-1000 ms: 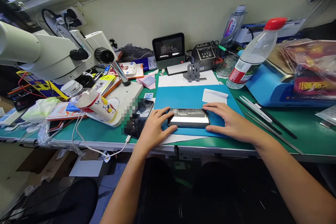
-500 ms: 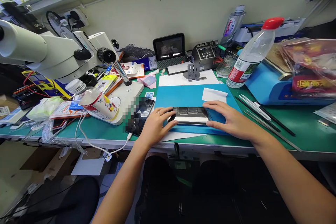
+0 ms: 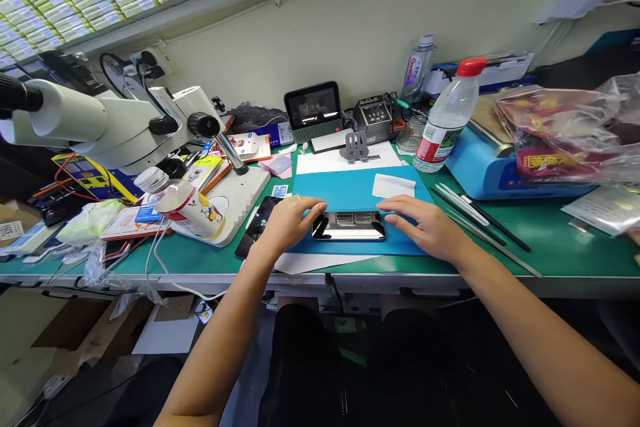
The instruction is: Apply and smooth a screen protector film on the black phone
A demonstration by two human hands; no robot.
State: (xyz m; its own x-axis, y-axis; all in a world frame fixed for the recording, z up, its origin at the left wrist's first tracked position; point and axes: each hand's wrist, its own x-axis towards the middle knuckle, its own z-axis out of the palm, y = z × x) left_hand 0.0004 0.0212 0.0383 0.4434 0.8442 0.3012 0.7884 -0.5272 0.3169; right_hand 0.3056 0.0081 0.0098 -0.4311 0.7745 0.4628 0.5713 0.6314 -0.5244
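Note:
A smartphone (image 3: 349, 227) with a shiny dark face lies flat and sideways on the blue mat (image 3: 330, 187). At its left end is my left hand (image 3: 290, 220), fingers stretched toward the top corner and a ring on one of them. My right hand (image 3: 425, 223) hovers just off the right end, its thumb and fingers apart. Neither hand grips the phone; whether the left fingertips touch its corner I cannot tell. A second dark phone (image 3: 254, 225) rests left of the mat, partly covered by my left hand. White paper (image 3: 394, 185) lies on the mat beyond my right hand.
A microscope (image 3: 125, 120) stands on the left, with a tilted bottle (image 3: 185, 207) before it. Tweezers and thin tools (image 3: 480, 220) lie right of the mat. A red-capped bottle (image 3: 445, 120) and a blue machine (image 3: 480, 167) stand behind them. A small screen (image 3: 315, 110) is at the back.
Both hands have loosened from the phone's ends, the right one now apart from it. The phone lies on the mat. My view has tilted upward and shifted.

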